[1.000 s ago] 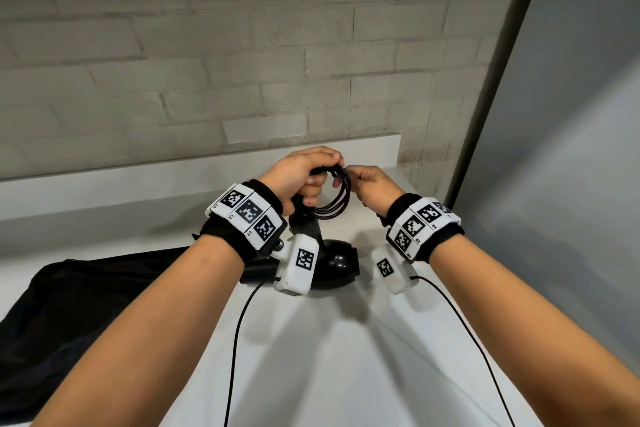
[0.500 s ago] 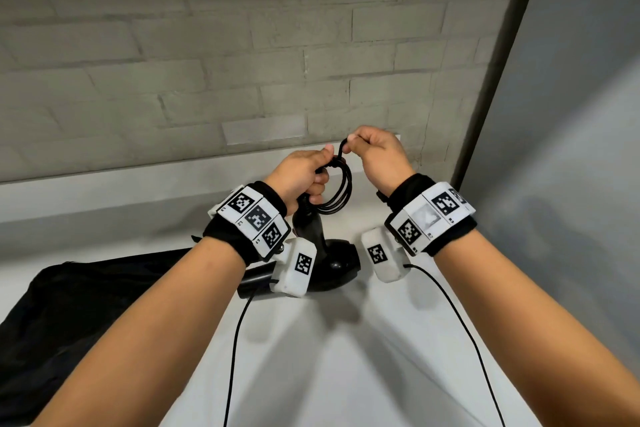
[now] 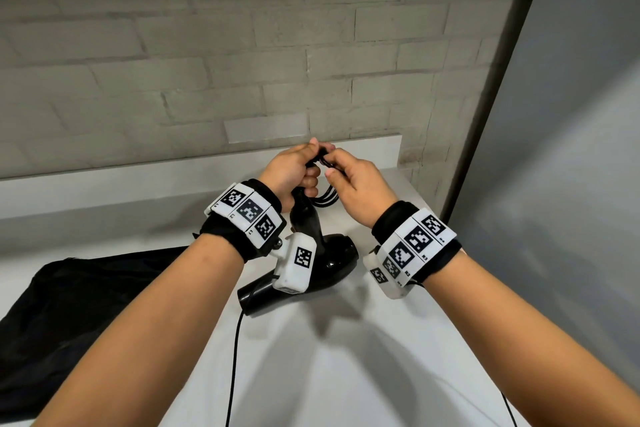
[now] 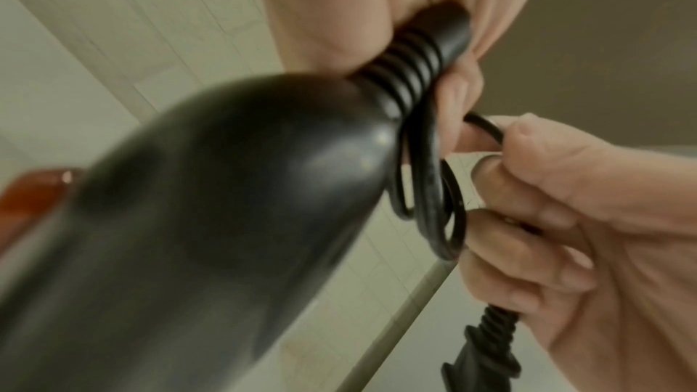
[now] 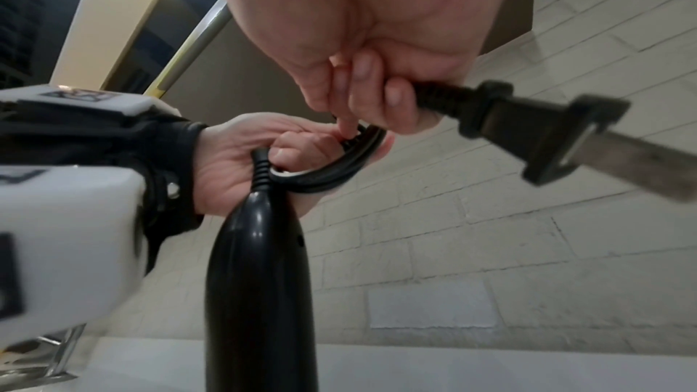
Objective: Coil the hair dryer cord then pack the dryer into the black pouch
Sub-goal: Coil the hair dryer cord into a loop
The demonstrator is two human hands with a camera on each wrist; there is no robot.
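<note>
**Q:** So where was everything at that point?

**A:** I had the hair dryer (image 3: 322, 253) standing on the white counter (image 3: 346, 374), handle up and barrel down. My left hand (image 3: 291, 173) was wrapped around the top of the handle, right at the ribbed strain relief, and it was also clamping the coiled cord (image 5: 331, 172), a few black loops bunched by my fingers. My right hand (image 3: 356, 187) was pressed up against the left one, fingers curled around the end of the cord. The plug (image 5: 535, 130) stuck out past my knuckles, its flat metal prongs pointing away toward the brick wall (image 3: 242, 45).

**Q:** And the pouch?

**A:** The black pouch (image 3: 79, 315) lay flat on the counter off to my left, apart from the dryer, with my left forearm over its edge.

**Q:** Any brand on the dryer? Labels?

**A:** Nothing readable. The handle was plain glossy black, and the left wrist view was too blurry anyway. The only print was on my wrist bands (image 3: 247, 210): black-and-white square marker codes, plus tiny characters beside the right-hand ones that looked like R1 to R4, though I couldn't swear to it.
</note>
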